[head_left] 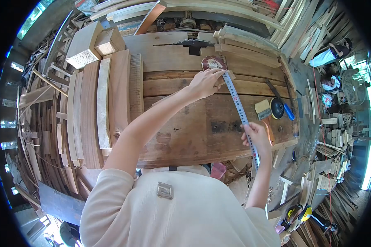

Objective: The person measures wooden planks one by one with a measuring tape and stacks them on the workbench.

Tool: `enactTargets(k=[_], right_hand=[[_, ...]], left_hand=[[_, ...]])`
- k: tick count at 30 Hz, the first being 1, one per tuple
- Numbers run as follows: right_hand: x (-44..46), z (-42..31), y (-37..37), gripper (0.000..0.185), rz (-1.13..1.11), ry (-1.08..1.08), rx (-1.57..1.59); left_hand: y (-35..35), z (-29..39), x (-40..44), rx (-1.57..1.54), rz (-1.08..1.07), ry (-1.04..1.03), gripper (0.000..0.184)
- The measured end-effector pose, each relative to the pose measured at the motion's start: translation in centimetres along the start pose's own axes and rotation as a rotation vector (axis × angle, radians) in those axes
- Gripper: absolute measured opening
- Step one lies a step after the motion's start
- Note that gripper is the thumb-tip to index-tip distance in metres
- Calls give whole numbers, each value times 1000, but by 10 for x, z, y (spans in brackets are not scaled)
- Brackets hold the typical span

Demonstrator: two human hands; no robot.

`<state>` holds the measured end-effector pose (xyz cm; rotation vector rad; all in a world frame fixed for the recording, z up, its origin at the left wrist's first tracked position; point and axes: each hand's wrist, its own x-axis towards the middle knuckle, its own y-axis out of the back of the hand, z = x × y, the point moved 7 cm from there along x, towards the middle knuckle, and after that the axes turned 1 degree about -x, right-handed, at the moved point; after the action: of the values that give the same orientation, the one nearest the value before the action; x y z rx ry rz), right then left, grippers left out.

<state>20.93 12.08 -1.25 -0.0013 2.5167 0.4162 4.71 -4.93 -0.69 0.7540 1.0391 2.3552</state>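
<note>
A white tape measure blade with blue and red markings runs slantwise across the wooden workbench and past its front edge. My left hand pinches the blade's far end, beside a small wood piece partly hidden by the fingers. My right hand is closed on the blade lower down, near the front edge of the bench. The tape's case cannot be made out. A reddish, worn round disc lies just beyond my left hand.
Right of the tape lie a brush, a black round pad, a blue-handled file and an orange-handled tool. A toothed saw blade rises at the back. Long planks and wood blocks stand left.
</note>
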Motion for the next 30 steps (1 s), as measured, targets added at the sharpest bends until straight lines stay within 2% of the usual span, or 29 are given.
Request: enactTargets(k=[7, 14, 17, 22, 30], right_hand=[[64, -42, -16, 26, -129, 40, -55], [105, -64, -31, 22, -93, 121, -28], [111, -67, -35, 22, -95, 137, 4], [114, -73, -36, 21, -116, 141, 4], [113, -74, -38, 17, -134, 105, 18]], left_hand=[[2, -1, -2, -73, 5, 31, 56], [2, -1, -3, -85, -13, 39, 59], [3, 0, -3, -98, 1, 9, 60], [-5, -8, -1, -89, -76, 110, 62], [-5, -8, -1, -106, -74, 113, 61]])
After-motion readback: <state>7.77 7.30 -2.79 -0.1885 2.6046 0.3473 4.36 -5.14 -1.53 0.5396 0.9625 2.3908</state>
